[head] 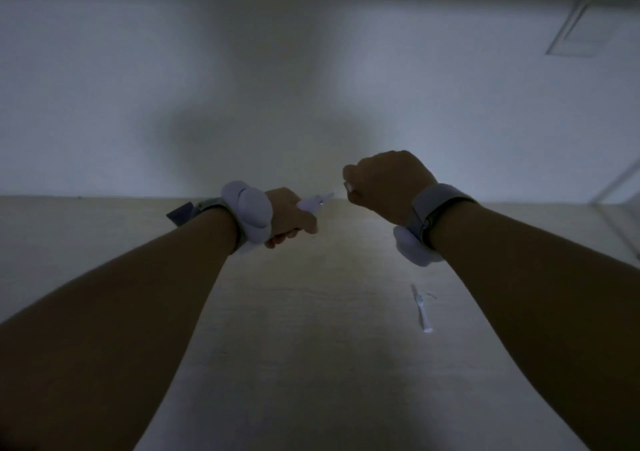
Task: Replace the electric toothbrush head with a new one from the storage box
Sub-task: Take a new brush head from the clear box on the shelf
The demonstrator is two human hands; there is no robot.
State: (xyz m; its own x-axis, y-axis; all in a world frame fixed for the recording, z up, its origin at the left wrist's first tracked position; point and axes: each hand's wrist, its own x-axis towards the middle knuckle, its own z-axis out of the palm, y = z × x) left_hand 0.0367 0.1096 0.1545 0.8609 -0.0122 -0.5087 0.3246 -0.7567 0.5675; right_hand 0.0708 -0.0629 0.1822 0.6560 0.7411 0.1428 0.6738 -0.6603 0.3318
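Observation:
My left hand [289, 216] is closed around a white electric toothbrush handle [313, 202], whose bare tip points right toward my other hand. My right hand [384, 183] hovers a short gap to the right of that tip, fingers curled into a fist; whether anything small sits inside it is hidden. A white toothbrush head [423, 312] lies flat on the table near my right forearm. Both wrists carry a grey band with a pale pad. The scene is dim.
A pale wooden table [311, 312] runs from me to a white wall. A clear box edge [620, 215] shows at the far right of the table. A rectangular frame [575, 31] hangs high on the wall at right.

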